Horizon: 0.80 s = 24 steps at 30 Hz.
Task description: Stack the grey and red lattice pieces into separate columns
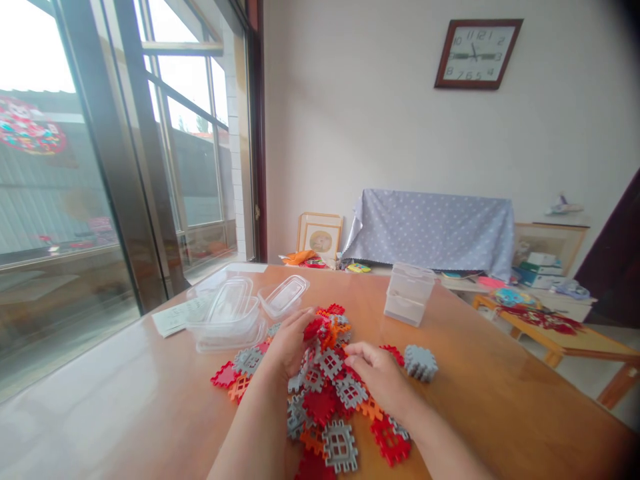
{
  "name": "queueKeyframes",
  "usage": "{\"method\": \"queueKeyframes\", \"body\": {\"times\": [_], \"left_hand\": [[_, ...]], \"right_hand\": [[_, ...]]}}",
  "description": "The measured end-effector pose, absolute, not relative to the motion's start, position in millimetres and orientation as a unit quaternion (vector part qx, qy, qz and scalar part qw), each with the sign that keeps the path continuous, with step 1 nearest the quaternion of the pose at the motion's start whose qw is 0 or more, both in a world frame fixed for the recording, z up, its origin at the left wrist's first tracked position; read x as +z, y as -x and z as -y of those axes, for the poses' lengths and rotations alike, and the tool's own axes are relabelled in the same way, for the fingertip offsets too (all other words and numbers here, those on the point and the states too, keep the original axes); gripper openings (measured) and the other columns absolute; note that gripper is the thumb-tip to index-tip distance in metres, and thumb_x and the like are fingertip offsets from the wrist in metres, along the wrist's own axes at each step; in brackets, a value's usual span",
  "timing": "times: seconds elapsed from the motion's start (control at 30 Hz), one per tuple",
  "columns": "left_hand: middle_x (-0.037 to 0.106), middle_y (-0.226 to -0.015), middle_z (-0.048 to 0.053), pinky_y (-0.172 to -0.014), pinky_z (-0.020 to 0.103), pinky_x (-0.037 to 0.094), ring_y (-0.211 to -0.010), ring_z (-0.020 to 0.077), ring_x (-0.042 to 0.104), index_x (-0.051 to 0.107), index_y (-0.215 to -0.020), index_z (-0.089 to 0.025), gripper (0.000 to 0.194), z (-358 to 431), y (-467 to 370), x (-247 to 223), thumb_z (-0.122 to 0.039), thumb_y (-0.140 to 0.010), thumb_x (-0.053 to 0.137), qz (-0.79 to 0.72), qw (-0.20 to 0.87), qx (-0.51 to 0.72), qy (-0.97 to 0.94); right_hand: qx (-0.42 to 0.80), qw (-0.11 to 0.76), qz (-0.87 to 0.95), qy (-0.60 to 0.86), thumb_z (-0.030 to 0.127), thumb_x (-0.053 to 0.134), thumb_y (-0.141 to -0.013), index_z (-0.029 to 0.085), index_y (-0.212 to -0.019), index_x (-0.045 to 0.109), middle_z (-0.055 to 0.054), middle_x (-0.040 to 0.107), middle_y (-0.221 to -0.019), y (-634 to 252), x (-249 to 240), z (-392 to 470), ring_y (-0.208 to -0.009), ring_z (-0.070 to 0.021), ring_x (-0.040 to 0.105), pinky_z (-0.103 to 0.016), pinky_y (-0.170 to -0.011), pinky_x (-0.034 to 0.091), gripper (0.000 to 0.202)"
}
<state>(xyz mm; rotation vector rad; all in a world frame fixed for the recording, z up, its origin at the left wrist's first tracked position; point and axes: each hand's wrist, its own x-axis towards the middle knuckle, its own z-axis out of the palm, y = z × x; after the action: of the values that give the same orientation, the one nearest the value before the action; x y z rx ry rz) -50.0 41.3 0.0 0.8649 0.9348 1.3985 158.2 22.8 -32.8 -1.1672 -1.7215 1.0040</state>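
Observation:
A heap of red, grey and orange interlocking plastic tiles (320, 405) with notched edges is spread on the table before me. Some tiles are solid, others have window-like openings. My left hand (294, 339) is at the upper left of the heap, its fingers closed around a red tile (313, 328). Over the right side of the heap, my right hand (376, 371) has thumb and fingers pinched together; what lies between the fingertips is too small to make out. Just beyond that hand stands a neat stack of grey tiles (421, 363), with a red tile (393, 353) beside it.
Clear plastic containers (227, 327) sit at the left on a paper sheet (167, 321), with a lid (284, 297) beside them. A clear lidded box (409, 293) stands at the back right of the brown table (500, 400). Beyond is a low wooden table (595, 343).

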Motion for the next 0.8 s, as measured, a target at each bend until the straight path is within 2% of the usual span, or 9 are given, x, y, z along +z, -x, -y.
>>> {"method": "queueKeyframes", "body": {"times": [0.13, 0.27, 0.33, 0.47, 0.5, 0.57, 0.67, 0.73, 0.8], "left_hand": [[0.070, -0.117, 0.014, -0.086, 0.033, 0.051, -0.103, 0.0227, 0.067, 0.065, -0.119, -0.016, 0.053, -44.2, 48.7, -3.3, -0.051, -0.079, 0.071, -0.391, 0.604, 0.588, -0.370], [0.067, -0.126, 0.014, -0.094, 0.035, 0.047, -0.115, 0.0237, 0.063, 0.065, -0.120, -0.019, 0.052, -45.6, 48.3, -3.9, -0.053, -0.080, 0.068, -0.382, 0.591, 0.591, -0.394], [0.069, -0.120, 0.012, -0.091, 0.035, 0.048, -0.112, 0.0234, 0.064, 0.066, -0.116, -0.019, 0.047, -47.8, 50.4, -5.9, -0.050, -0.081, 0.065, -0.427, 0.536, 0.608, -0.402], [0.073, -0.096, 0.009, -0.077, 0.033, 0.048, -0.089, 0.0230, 0.066, 0.069, -0.100, -0.017, 0.033, -54.5, 56.2, -14.0, -0.038, -0.078, 0.056, -0.568, 0.386, 0.588, -0.428], [0.073, -0.092, 0.009, -0.076, 0.033, 0.047, -0.085, 0.0227, 0.065, 0.069, -0.096, -0.017, 0.030, -55.7, 56.9, -15.8, -0.034, -0.076, 0.056, -0.585, 0.364, 0.579, -0.436], [0.072, -0.089, 0.008, -0.076, 0.033, 0.046, -0.082, 0.0222, 0.063, 0.069, -0.092, -0.017, 0.026, -56.9, 56.7, -18.4, -0.029, -0.073, 0.056, -0.596, 0.343, 0.566, -0.454], [0.071, -0.084, 0.006, -0.077, 0.033, 0.044, -0.081, 0.0216, 0.062, 0.071, -0.090, -0.018, 0.024, -55.9, 52.7, -19.6, -0.025, -0.073, 0.056, -0.605, 0.321, 0.534, -0.496], [0.069, -0.078, 0.004, -0.076, 0.032, 0.044, -0.078, 0.0210, 0.061, 0.072, -0.087, -0.018, 0.022, -54.7, 49.7, -20.2, -0.024, -0.074, 0.055, -0.607, 0.312, 0.507, -0.527], [0.067, -0.072, 0.003, -0.074, 0.030, 0.044, -0.074, 0.0203, 0.060, 0.072, -0.084, -0.019, 0.020, -54.4, 48.0, -21.7, -0.024, -0.075, 0.055, -0.610, 0.300, 0.482, -0.553]], "right_hand": [[0.386, 0.394, 0.694, 0.463, 0.040, 0.060, -0.086, 0.022, -0.107, 0.073, -0.004, 0.077, -0.101, -160.4, -28.5, -21.7, -0.096, -0.0245, 0.069, -0.036, -0.089, 0.051, 0.031], [0.331, 0.379, 0.719, 0.480, 0.037, 0.057, -0.086, 0.023, -0.105, 0.074, -0.005, 0.077, -0.098, -161.6, -26.0, -19.7, -0.093, -0.0241, 0.069, -0.035, -0.087, 0.051, 0.029], [0.300, 0.367, 0.730, 0.492, 0.036, 0.055, -0.087, 0.023, -0.103, 0.074, -0.004, 0.077, -0.091, -162.7, -24.6, -18.6, -0.087, -0.0231, 0.069, -0.035, -0.083, 0.051, 0.028], [0.264, 0.334, 0.746, 0.512, 0.040, 0.054, -0.089, 0.025, -0.102, 0.074, -0.003, 0.074, -0.079, -165.0, -18.7, -15.0, -0.074, -0.0208, 0.066, -0.033, -0.074, 0.049, 0.028], [0.254, 0.333, 0.755, 0.505, 0.043, 0.055, -0.089, 0.025, -0.106, 0.073, -0.003, 0.074, -0.084, -165.2, -16.8, -13.4, -0.078, -0.0213, 0.066, -0.033, -0.076, 0.050, 0.030], [0.228, 0.335, 0.782, 0.473, 0.049, 0.061, -0.086, 0.027, -0.122, 0.068, -0.006, 0.072, -0.110, -164.6, -14.1, -9.5, -0.099, -0.0246, 0.065, -0.036, -0.089, 0.049, 0.042], [0.196, 0.300, 0.834, 0.420, 0.053, 0.074, -0.076, 0.032, -0.142, 0.053, -0.006, 0.055, -0.144, -160.8, -14.4, -3.8, -0.130, -0.0310, 0.050, -0.043, -0.109, 0.038, 0.072], [0.185, 0.268, 0.853, 0.409, 0.048, 0.077, -0.074, 0.033, -0.142, 0.053, -0.006, 0.054, -0.145, -157.1, -17.2, -2.5, -0.131, -0.0323, 0.048, -0.045, -0.111, 0.035, 0.074], [0.168, 0.262, 0.853, 0.418, 0.037, 0.074, -0.077, 0.032, -0.136, 0.060, -0.006, 0.062, -0.135, -154.1, -20.7, -4.4, -0.124, -0.0308, 0.052, -0.043, -0.107, 0.038, 0.061]]}}
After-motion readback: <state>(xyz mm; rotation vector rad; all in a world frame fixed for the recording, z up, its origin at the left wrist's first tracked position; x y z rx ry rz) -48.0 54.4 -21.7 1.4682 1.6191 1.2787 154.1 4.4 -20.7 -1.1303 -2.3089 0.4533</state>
